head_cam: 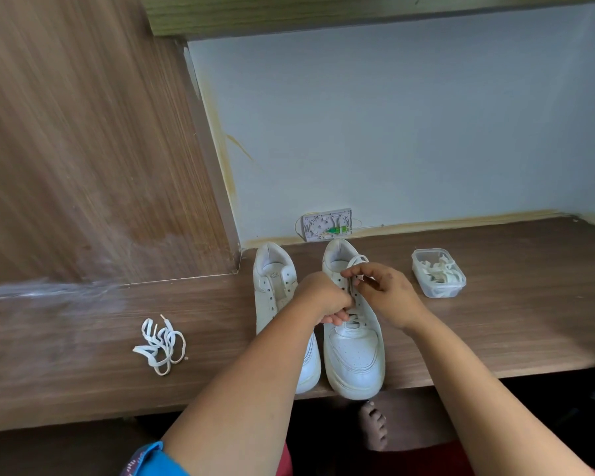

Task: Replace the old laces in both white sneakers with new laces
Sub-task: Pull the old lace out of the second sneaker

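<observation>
**Both hands at the laces of the right-hand sneaker**

Nearest the camera, a bare foot point(374, 428) shows on the floor below the desk's front edge, between the two forearms. A blue sleeve point(148, 458) covers the left upper arm at the bottom of the view.

On the desk point(495, 324), two white sneakers stand side by side with their toes at the front edge and their heels toward the wall. The right-hand sneaker point(354, 355) still carries lacing across its lower eyelets. The left hand point(323, 298) rests on its middle, fingers curled down and pinching the lace there. The right hand point(389, 293) is over the upper eyelets, its thumb and forefinger pinched together on a strand of the lace point(356, 261) that loops up toward the heel opening. The left-hand sneaker point(275, 286) stands just beside it, partly hidden by the left forearm; its visible eyelets hold no lace.

Toward the left part of the desk, well apart from the shoes, a loose bundle of white laces point(160, 343) lies in a heap.

To the right of the shoes, nearer the back edge, a clear plastic container point(438, 273) holds more white laces.

Behind the sneakers, a small white wall box point(327, 224) sits low on the pale wall at the desk's back edge.
</observation>
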`<state>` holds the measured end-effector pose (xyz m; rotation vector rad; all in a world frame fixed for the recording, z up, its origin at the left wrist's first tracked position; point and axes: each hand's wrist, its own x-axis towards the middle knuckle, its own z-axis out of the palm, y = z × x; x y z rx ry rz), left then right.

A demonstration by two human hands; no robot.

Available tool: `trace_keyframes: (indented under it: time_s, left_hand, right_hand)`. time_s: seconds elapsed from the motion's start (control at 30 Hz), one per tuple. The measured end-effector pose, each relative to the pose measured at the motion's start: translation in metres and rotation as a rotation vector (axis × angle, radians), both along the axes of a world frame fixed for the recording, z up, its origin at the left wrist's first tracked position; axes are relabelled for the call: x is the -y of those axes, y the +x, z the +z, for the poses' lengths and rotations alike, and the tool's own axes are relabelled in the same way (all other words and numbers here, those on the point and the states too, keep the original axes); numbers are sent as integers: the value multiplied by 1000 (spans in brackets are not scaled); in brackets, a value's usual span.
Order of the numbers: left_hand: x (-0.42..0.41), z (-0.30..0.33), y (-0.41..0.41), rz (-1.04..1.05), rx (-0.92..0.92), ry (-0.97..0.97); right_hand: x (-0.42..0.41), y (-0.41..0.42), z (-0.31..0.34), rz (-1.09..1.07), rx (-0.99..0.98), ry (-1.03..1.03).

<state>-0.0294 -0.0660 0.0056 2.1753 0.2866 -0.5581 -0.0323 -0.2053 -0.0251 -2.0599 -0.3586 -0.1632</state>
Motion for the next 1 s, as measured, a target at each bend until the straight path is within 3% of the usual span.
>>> trace_keyframes:
  time_s: [0.17, 0.33, 0.5, 0.67, 0.83, 1.0]
  left_hand:
    - [-6, 7, 1, 24, 22, -133]
    - [-22, 31, -2, -26, 41, -416]
    - [-29, 28, 3, -59, 145, -357]
    - [-43, 17, 9, -313, 240, 140]
    - [-40, 7, 8, -380, 286, -15]
    - [-32, 3, 14, -459, 363, 62]
  right_hand:
    - [3, 1, -1, 14, 31, -16]
    - [5, 4, -3, 112, 217, -241]
    - [-5, 3, -16, 145, 365, -480]
    - [0, 4, -11, 161, 319, -439]
    - [0, 4, 2, 46, 350, -83]
    - [6, -1, 5, 125, 165, -99]
